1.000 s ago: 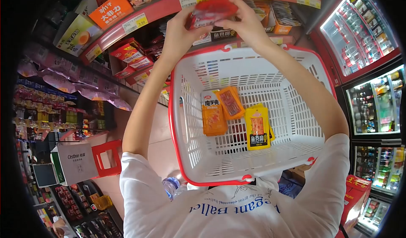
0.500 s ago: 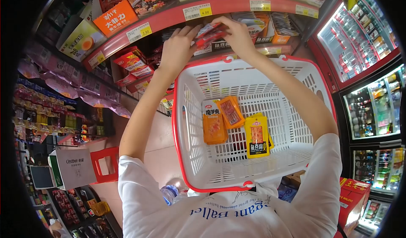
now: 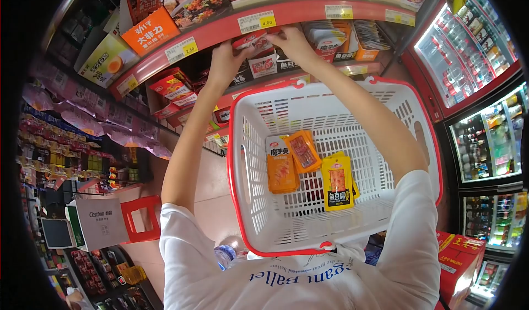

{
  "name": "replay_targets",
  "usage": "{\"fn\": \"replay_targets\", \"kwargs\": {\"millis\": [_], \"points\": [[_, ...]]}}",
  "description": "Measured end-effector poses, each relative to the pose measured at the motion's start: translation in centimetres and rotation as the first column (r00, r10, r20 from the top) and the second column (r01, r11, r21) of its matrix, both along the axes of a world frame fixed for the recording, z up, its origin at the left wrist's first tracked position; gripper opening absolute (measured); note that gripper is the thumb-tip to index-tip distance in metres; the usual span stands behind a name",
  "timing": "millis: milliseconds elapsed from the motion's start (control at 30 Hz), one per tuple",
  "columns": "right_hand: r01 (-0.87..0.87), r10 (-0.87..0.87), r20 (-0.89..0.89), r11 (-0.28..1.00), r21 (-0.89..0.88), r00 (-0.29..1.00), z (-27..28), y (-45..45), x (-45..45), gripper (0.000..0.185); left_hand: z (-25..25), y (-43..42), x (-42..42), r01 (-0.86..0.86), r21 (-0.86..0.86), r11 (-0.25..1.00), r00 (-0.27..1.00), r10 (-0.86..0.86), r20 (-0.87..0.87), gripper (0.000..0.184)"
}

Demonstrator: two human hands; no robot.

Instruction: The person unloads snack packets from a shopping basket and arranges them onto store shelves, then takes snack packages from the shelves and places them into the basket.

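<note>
Both hands reach into the lower shelf under the red shelf edge. My left hand (image 3: 227,65) is closed at the left end of some red snack packets (image 3: 255,43). At their right end, the fingers of my right hand (image 3: 292,44) are bent round them, with fingertips partly hidden. Just below sits a small display box (image 3: 263,66) with a red picture on white. Beneath my forearms, a white shopping basket (image 3: 264,235) with a red rim holds orange snack packets (image 3: 282,172) on the left and yellow fish tofu packets (image 3: 338,182) near the middle.
Price tags line the red shelf edge (image 3: 220,33). More boxed packets (image 3: 326,37) stand to the right, and red packets (image 3: 172,84) to the left. Drink fridges (image 3: 487,133) flank the right side. A red stool (image 3: 144,217) and a white carton (image 3: 100,222) are at lower left.
Both hands have lowered the red packets slightly and moved them a little left, down into the shelf box area. The view has shifted slightly, and the basket's contents stay the same.
</note>
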State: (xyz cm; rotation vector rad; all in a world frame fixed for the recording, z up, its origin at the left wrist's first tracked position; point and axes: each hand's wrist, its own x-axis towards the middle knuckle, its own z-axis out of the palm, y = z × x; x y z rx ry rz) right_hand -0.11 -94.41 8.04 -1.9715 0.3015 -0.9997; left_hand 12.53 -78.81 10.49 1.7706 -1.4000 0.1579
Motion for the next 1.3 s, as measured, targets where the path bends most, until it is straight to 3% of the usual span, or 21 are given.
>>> {"fn": "replay_targets", "kwargs": {"millis": [33,133,167,200,267,333,367,400,433,567,667,733,767,833,933,967,1000,1133,1200,1233,1300], "points": [[0.0,0.0,-0.001,1.0,0.0,1.0,-0.2,-0.2,0.2,0.038,0.2,0.1,-0.3,0.012,0.071,0.997,0.99,-0.002,-0.143,0.048],[0.01,-0.01,-0.001,1.0,0.01,1.0,-0.3,-0.1,0.6,0.035,-0.1,-0.2,0.0,-0.019,0.096,0.995,0.993,0.031,-0.118,0.047],[-0.035,0.034,0.01,0.985,0.168,0.999,-0.1,0.0,0.6,0.035,-0.1,-0.3,0.1,-0.02,0.096,0.995,0.992,0.031,-0.119,0.047],[-0.079,0.075,0.026,0.944,0.321,0.997,-0.2,0.0,0.8,0.036,0.0,-0.4,0.2,-0.034,0.093,0.995,0.994,0.044,-0.103,0.047],[-0.025,0.025,0.007,0.946,0.324,1.0,-0.3,0.3,1.6,0.034,0.0,-0.6,0.0,-0.047,0.089,0.995,0.994,0.056,-0.091,0.046],[0.024,-0.021,-0.012,0.945,0.327,1.0,0.4,1.2,1.3,0.032,-0.1,-0.6,0.1,-0.011,-0.011,1.0,0.996,0.011,0.088,0.047],[0.109,-0.106,-0.273,0.994,-0.001,0.956,1.3,2.1,0.4,0.031,-0.2,-0.6,-0.1,-0.012,-0.01,1.0,0.996,0.013,0.088,0.047],[0.1,-0.261,-0.472,0.936,-0.339,0.842,1.8,2.6,-0.2,0.031,-0.2,-0.7,-0.5,0.016,-0.034,0.999,0.998,-0.014,0.067,0.048],[0.031,-0.298,-0.511,0.884,-0.466,0.807,1.0,2.7,0.1,0.034,-0.2,-0.7,-0.7,0.045,-0.059,0.997,0.998,-0.042,0.047,0.049],[0.03,-0.194,-0.508,0.95,-0.312,0.839,1.3,3.4,-0.8,0.042,-1.0,-1.7,-0.1,0.018,-0.037,0.999,0.995,-0.014,0.102,0.049],[0.128,-0.188,-0.299,0.969,-0.21,0.936,2.3,3.8,-1.6,0.049,0.0,-1.3,-1.0,0.031,-0.05,0.998,0.993,-0.025,0.112,0.046],[0.041,-0.132,-0.33,0.962,-0.269,0.935,2.7,3.6,-2.2,0.05,0.3,-0.9,-1.2,-0.205,0.143,0.968,0.908,0.134,0.396,0.044],[0.042,-0.134,-0.331,0.962,-0.269,0.934,2.3,3.3,-2.2,0.05,-0.2,-1.0,-0.9,-0.204,0.143,0.969,0.909,0.133,0.395,0.044],[-0.037,-0.142,-0.369,0.898,-0.439,0.918,1.0,3.0,-2.2,0.053,-1.6,-1.1,-0.1,-0.217,0.012,0.976,0.602,0.125,0.788,0.042],[-0.02,-0.142,-0.352,0.908,-0.419,0.925,1.0,3.7,-3.5,0.054,-2.3,-1.1,-1.0,-0.323,0.019,0.946,0.611,0.193,0.768,0.04],[0.009,-0.148,-0.309,0.912,-0.411,0.94,1.5,4.1,-4.2,0.048,-1.8,-1.0,-1.4,-0.283,0.058,0.957,0.716,0.17,0.677,0.039],[0.015,-0.154,-0.312,0.913,-0.407,0.938,2.3,4.4,-5.2,0.048,-1.2,-0.7,-1.8,-0.275,0.063,0.959,0.719,0.162,0.676,0.039],[-0.093,0.014,-0.173,0.886,-0.454,0.985,5.7,6.0,-10.8,0.021,1.8,1.2,-3.7,-0.036,0.064,0.997,0.911,0.007,0.412,0.033],[-0.278,0.18,-0.271,0.881,-0.383,0.946,6.8,6.6,-13.9,0.017,4.5,3.2,-6.9,0.276,0.075,0.958,0.96,-0.279,0.023,0.027],[-0.276,0.178,-0.273,0.883,-0.38,0.945,6.5,7.0,-15.2,0.017,5.2,3.9,-8.3,0.279,0.077,0.957,0.959,-0.281,0.02,0.027],[-0.369,0.183,-0.548,0.895,-0.251,0.816,6.2,7.6,-17.9,0.015,6.3,5.0,-11.1,0.271,0.092,0.958,0.93,-0.285,0.232,0.026]]}}
